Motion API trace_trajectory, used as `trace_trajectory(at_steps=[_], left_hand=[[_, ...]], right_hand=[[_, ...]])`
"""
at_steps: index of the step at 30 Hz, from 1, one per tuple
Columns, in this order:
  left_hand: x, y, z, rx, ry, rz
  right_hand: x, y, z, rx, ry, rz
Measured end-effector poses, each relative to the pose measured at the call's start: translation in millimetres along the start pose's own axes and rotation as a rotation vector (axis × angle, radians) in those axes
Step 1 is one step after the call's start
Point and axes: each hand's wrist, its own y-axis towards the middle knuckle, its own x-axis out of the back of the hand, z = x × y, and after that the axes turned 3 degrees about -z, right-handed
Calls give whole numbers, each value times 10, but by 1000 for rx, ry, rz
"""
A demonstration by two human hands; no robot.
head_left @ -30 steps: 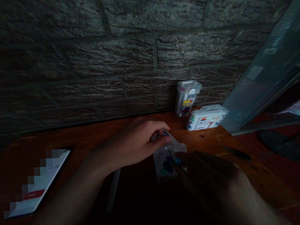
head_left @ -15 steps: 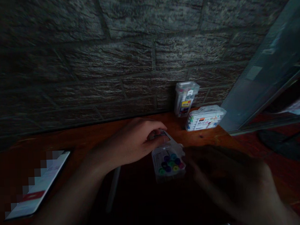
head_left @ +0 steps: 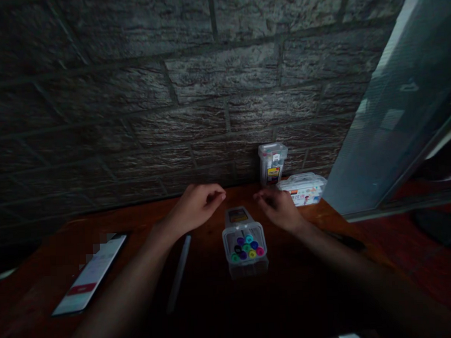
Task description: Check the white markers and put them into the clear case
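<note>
A clear plastic marker case (head_left: 228,241) lies on the wooden table, its near end showing several round coloured marker ends (head_left: 247,248). A dark label is on its far part. My left hand (head_left: 202,205) hovers just left of the case's far end, thumb and fingertips curled together, nothing visible in them. Opposite it, to the right, my right hand (head_left: 279,206) is also curled closed, apart from the case, with nothing seen in its grip. Left of the case lies a slim whitish stick-like item (head_left: 179,273), its kind unclear in the dim light.
An upright clear marker case (head_left: 272,164) stands against the stone-block wall (head_left: 192,90), beside a wider white-labelled plastic case (head_left: 306,190). On the left lies a phone (head_left: 90,282) with its screen lit. A dark object (head_left: 344,241) sits near the table's right edge.
My left hand has let go of the marker case and drawn off to its left. My right hand has moved forward and curled. The camera view has shifted, and the case now faces me straighter.
</note>
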Motion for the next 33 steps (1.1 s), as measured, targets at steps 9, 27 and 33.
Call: trace_trajectory(at_steps=[9,27,33], left_hand=[[105,-475,113,248,62,78],[15,-1174,105,503,-94,-26],[190,-674,-269,368,-773,-390]], right_hand=[[-49,-33,-96,45,-51,63],[11,-16,-36,12,110,0],[161,-20,152,1,270,-103]])
